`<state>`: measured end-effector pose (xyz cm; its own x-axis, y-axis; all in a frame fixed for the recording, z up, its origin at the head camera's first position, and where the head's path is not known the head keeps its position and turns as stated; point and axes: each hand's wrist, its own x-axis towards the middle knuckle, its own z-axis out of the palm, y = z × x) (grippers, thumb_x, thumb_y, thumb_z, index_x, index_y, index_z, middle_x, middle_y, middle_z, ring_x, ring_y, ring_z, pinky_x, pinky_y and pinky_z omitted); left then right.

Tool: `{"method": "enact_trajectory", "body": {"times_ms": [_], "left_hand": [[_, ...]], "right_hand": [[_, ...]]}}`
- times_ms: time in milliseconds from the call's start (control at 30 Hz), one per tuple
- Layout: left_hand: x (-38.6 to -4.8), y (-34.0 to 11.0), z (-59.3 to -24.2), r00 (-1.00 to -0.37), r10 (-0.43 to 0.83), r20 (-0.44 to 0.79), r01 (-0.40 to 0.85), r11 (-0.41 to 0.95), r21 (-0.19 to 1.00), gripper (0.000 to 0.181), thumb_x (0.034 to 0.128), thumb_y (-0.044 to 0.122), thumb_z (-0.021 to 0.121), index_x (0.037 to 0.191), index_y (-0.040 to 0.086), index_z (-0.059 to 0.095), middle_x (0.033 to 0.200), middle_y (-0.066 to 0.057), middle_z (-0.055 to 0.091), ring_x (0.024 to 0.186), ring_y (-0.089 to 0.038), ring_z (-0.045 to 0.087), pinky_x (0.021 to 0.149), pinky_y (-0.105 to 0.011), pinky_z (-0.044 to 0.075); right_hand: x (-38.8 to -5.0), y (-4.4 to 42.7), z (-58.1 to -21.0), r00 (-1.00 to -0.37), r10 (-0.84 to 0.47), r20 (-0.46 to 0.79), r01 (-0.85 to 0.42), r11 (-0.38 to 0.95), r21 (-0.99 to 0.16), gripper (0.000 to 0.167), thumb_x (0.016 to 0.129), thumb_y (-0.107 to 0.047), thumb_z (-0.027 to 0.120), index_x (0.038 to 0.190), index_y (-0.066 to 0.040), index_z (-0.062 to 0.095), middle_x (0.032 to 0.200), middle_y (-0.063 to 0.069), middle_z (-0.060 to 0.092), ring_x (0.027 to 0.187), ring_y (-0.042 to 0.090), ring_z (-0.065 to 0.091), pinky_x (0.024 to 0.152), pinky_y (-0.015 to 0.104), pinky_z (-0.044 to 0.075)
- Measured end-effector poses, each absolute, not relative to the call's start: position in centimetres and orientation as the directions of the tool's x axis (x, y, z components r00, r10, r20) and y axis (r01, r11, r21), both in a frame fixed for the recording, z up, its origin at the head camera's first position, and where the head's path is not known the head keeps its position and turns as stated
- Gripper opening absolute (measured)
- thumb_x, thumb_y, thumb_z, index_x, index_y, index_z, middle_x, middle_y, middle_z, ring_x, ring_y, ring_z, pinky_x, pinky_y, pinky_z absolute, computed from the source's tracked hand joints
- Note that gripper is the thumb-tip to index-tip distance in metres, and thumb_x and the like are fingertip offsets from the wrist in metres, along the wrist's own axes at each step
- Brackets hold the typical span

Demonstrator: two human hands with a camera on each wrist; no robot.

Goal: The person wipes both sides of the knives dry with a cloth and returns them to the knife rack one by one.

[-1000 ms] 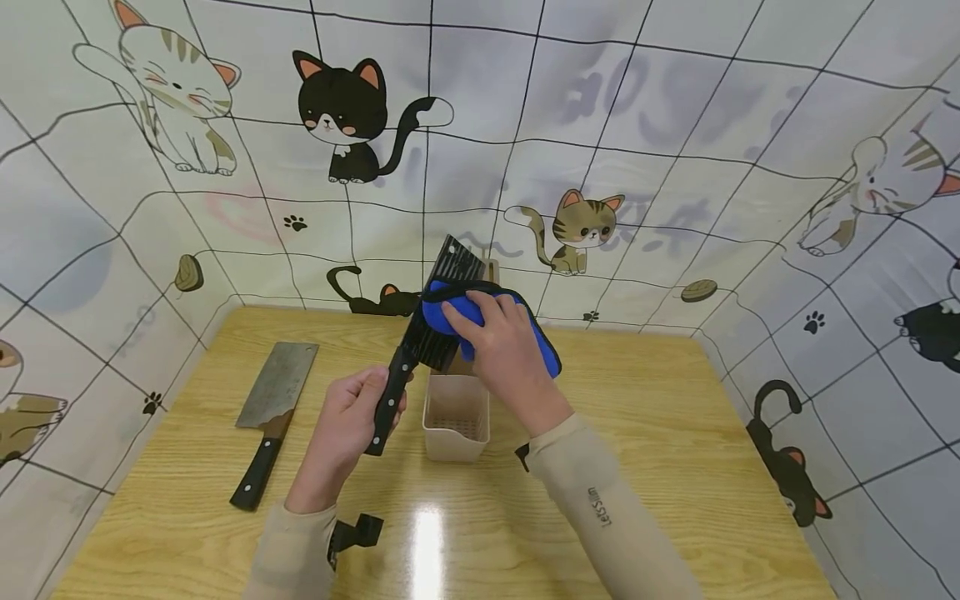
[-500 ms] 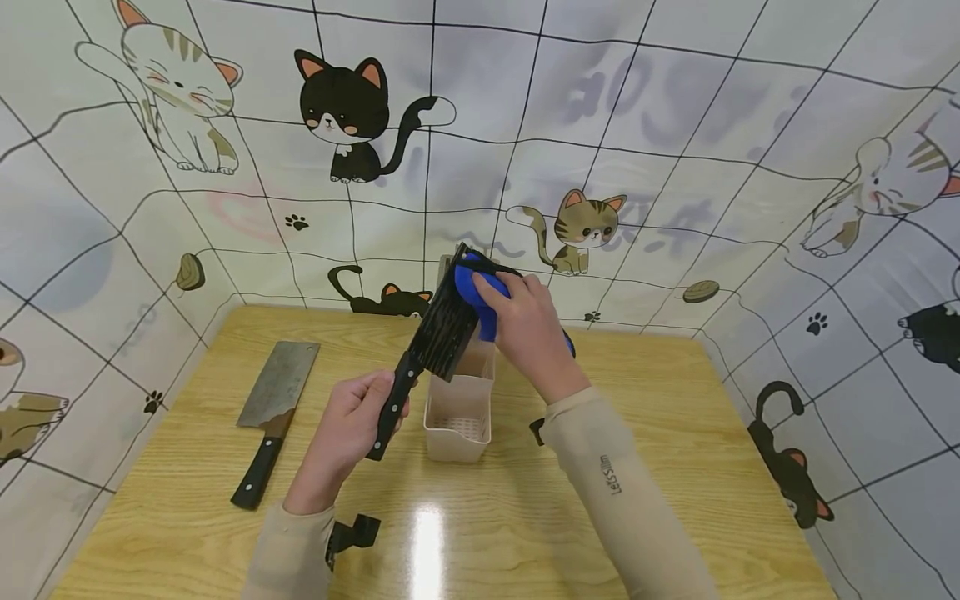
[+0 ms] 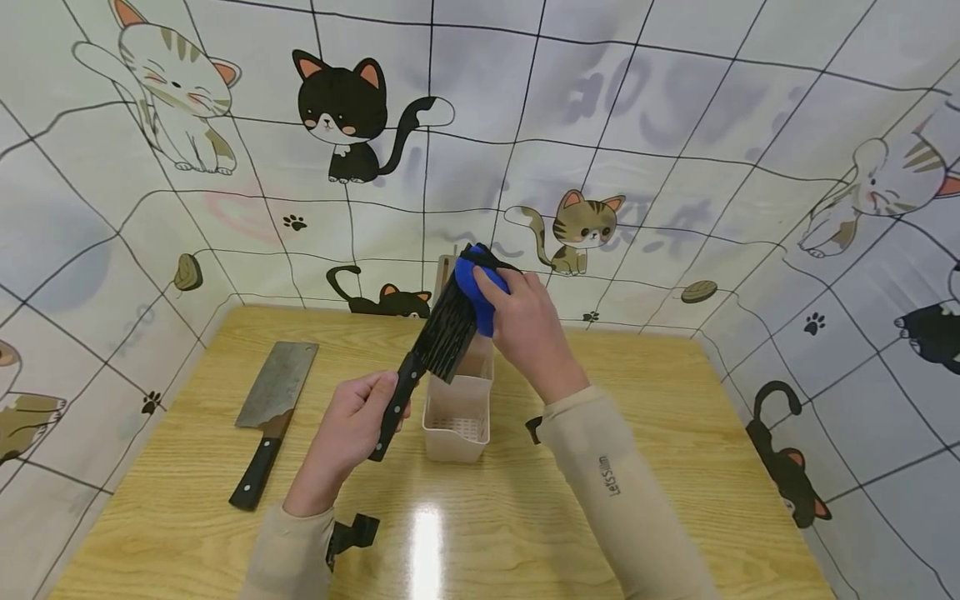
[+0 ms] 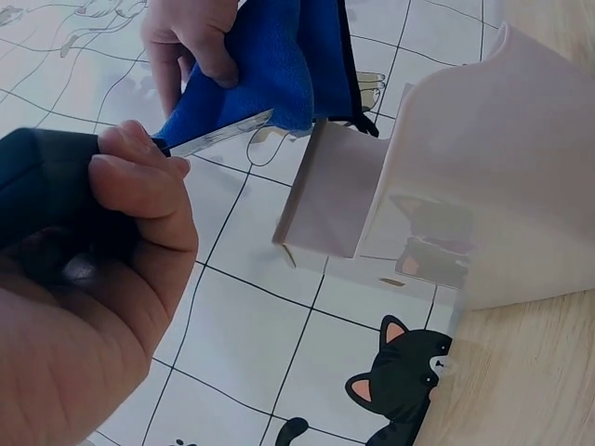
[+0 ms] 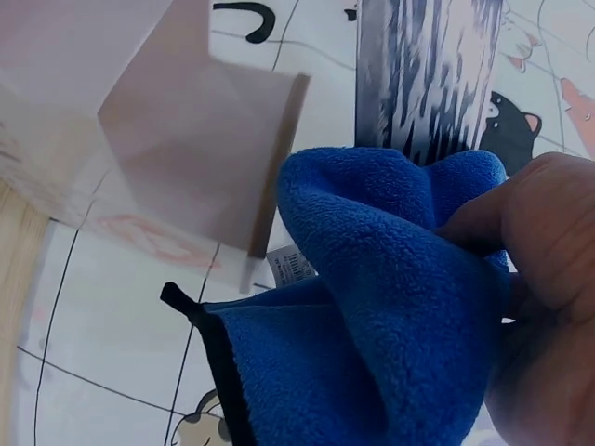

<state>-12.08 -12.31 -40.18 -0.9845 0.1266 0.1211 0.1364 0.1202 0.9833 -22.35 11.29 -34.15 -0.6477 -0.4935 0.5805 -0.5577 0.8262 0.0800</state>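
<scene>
In the head view my left hand (image 3: pixel 352 425) grips the black riveted handle (image 3: pixel 399 404) of a cleaver whose dark, streaked blade (image 3: pixel 447 329) tilts up to the right. My right hand (image 3: pixel 532 333) pinches a blue cloth (image 3: pixel 474 292) with black edging, folded over the blade's upper end. The right wrist view shows the cloth (image 5: pixel 400 279) bunched between thumb and fingers against the streaked blade (image 5: pixel 428 84). Seen from the left wrist, the blade's thin edge (image 4: pixel 223 133) meets the cloth (image 4: pixel 270 65).
A beige holder (image 3: pixel 456 446) with open compartments stands on the wooden table (image 3: pixel 637 467), behind and below the blade. At the left lies a second cleaver (image 3: pixel 279 383) with a black handle. Cat-patterned sheeting (image 3: pixel 480 108) surrounds the table's back and sides.
The cloth and my right hand have shifted right and toward the blade's far end, baring more of the blade. My left hand has moved slightly right with the cleaver, still gripping its handle.
</scene>
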Motion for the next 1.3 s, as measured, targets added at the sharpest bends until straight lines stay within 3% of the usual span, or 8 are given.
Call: {"method": "enact_trajectory", "body": {"times_ms": [367, 800, 900, 1067, 1300], "left_hand": [[-12.2, -12.2, -39.9, -0.984, 0.113, 0.141, 0.157, 0.145, 0.977, 0.044, 0.1133, 0.022, 0.042, 0.087, -0.003, 0.065, 0.075, -0.016, 0.061, 0.061, -0.020, 0.055, 0.055, -0.029, 0.045], [-12.5, -12.1, -39.2, -0.990, 0.064, 0.127, 0.136, 0.168, 0.976, 0.044, 0.1133, 0.022, 0.041, 0.088, -0.005, 0.065, 0.074, -0.009, 0.062, 0.062, -0.021, 0.056, 0.055, -0.030, 0.043], [-12.5, -12.2, -39.1, -0.992, 0.057, 0.116, 0.124, 0.155, 0.980, 0.043, 0.1129, 0.021, 0.042, 0.089, -0.005, 0.065, 0.075, -0.010, 0.062, 0.062, -0.021, 0.054, 0.055, -0.030, 0.043], [-12.6, -12.2, -38.6, -0.995, 0.051, 0.085, 0.092, 0.146, 0.985, 0.029, 0.1080, 0.011, 0.044, 0.104, -0.005, 0.068, 0.079, -0.010, 0.063, 0.067, -0.021, 0.055, 0.059, -0.030, 0.044], [-12.5, -12.4, -38.7, -0.983, 0.094, 0.159, 0.174, 0.180, 0.968, 0.023, 0.1058, 0.013, 0.054, 0.114, -0.003, 0.068, 0.088, -0.014, 0.064, 0.071, -0.020, 0.054, 0.063, -0.030, 0.043]], "right_hand": [[-20.6, 10.0, -34.2, -0.623, -0.535, 0.571, -0.585, 0.803, 0.114, 0.060, 0.085, 0.003, 0.076, 0.142, -0.013, 0.064, 0.131, 0.023, 0.066, 0.106, 0.039, 0.063, 0.096, 0.044, 0.052], [-18.5, 8.5, -35.0, -0.572, -0.579, 0.581, -0.647, 0.754, 0.115, 0.058, 0.084, -0.008, 0.085, 0.139, -0.013, 0.066, 0.131, 0.022, 0.066, 0.106, 0.038, 0.064, 0.099, 0.046, 0.053], [-18.3, 8.4, -35.1, -0.567, -0.586, 0.579, -0.662, 0.743, 0.103, 0.058, 0.085, -0.004, 0.082, 0.140, -0.013, 0.065, 0.132, 0.023, 0.065, 0.107, 0.039, 0.064, 0.098, 0.046, 0.054], [-18.5, 8.9, -35.5, -0.585, -0.581, 0.565, -0.676, 0.735, 0.057, 0.062, 0.087, 0.006, 0.074, 0.145, -0.012, 0.060, 0.135, 0.023, 0.062, 0.111, 0.040, 0.062, 0.100, 0.047, 0.053], [-19.1, 9.6, -36.1, -0.585, -0.531, 0.613, -0.699, 0.713, -0.049, 0.058, 0.093, 0.010, 0.065, 0.147, -0.006, 0.055, 0.133, 0.023, 0.061, 0.111, 0.039, 0.062, 0.096, 0.044, 0.056]]}}
